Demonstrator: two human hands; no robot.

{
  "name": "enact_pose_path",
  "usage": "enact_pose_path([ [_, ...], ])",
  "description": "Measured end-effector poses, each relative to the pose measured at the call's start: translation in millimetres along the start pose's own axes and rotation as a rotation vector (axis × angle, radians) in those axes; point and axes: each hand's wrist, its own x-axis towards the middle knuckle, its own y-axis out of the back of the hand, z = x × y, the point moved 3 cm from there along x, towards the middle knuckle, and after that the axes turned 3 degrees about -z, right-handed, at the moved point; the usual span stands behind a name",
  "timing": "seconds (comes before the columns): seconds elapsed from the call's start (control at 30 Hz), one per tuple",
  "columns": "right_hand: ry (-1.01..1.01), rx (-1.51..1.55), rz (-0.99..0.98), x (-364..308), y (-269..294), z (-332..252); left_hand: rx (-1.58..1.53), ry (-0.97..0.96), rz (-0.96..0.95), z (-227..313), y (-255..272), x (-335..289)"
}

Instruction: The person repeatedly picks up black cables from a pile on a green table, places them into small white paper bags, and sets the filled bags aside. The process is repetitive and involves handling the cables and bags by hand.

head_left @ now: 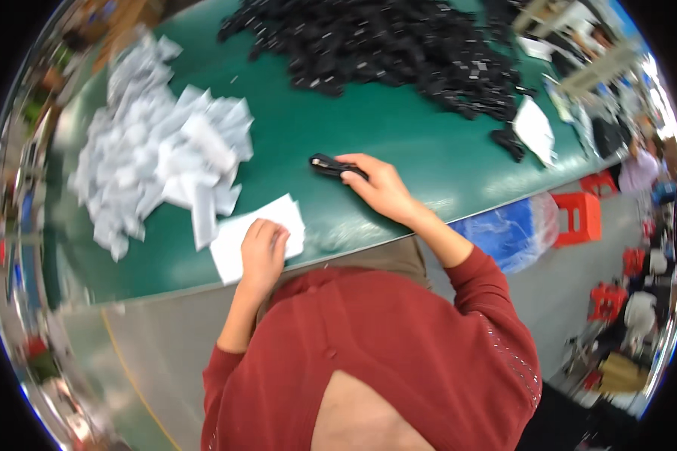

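My right hand (384, 192) is closed around a folded black cable (327, 165), whose end with a small shiny connector sticks out to the left past the fingers. The cable is just above the green tabletop. To the left and nearer to me, my left hand (264, 252) rests over a stack of flat white bags or sheets (230, 244). Its fingers are curled and pressed together at the stack's middle. Whether they pinch the top sheet is hard to see.
A loose heap of whitish translucent bags (158, 143) covers the table's left side. Black bundled cables (399, 45) are piled along the far side. A white packet (534, 131) lies at the right beside a black cable bundle (508, 141). Red stools (579, 218) stand right of the green table (278, 135).
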Motion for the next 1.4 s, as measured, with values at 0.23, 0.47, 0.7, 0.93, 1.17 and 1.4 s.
enact_pose_path([
  [0.23, 0.265, -0.194, -0.23, -24, -22, -47, -0.26, 0.221, 0.05, -9, 3, -10],
  [0.47, 0.431, -0.266, -0.371, -23, -32, -50, -0.37, 0.213, 0.047, -8, 8, -6],
  [0.7, -0.521, 0.62, -0.483, -22, -44, -23, -0.267, 0.007, 0.025, 5, 11, 0],
  [0.93, -1.017, 1.188, -0.484, -35, -49, -17, -0.263, 0.016, 0.041, 8, 17, 2],
  [1.17, -0.846, 1.065, -0.505, -40, -51, -27, -0.213, -0.044, 0.063, 10, 25, 6],
  [1.4, 0.036, 0.207, -0.306, -32, -49, -46, -0.152, -0.079, 0.031, 18, 23, 10],
])
